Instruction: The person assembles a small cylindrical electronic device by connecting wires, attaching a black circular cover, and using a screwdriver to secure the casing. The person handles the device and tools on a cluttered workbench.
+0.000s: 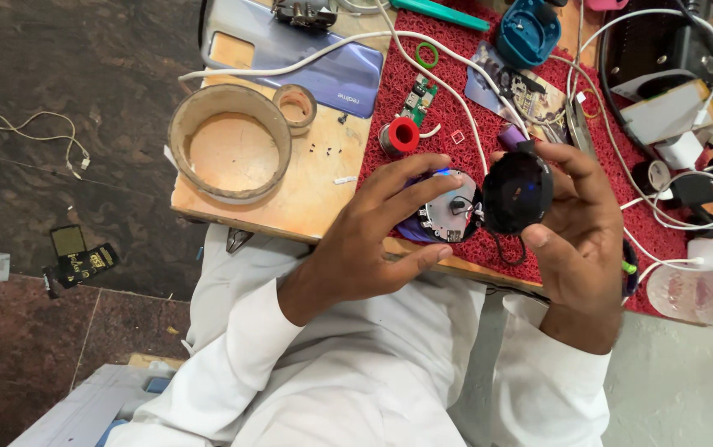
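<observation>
My left hand [373,240] holds a round opened device half [447,211] with a circuit board and a small blue light showing inside. My right hand [576,228] grips the matching round black cover [518,192], tilted up next to that half; a thin black wire loops down between them. Both hands hover just above the near edge of a red mat [439,108] on a wooden board [315,190].
On the board sit a large tape ring [230,142], a small tape roll [296,108] and a blue phone back cover [307,62]. The mat holds a red spool [402,135], a green circuit board [417,98], white cables and a blue part [528,33]. A clear plastic cup [700,294] stands at right.
</observation>
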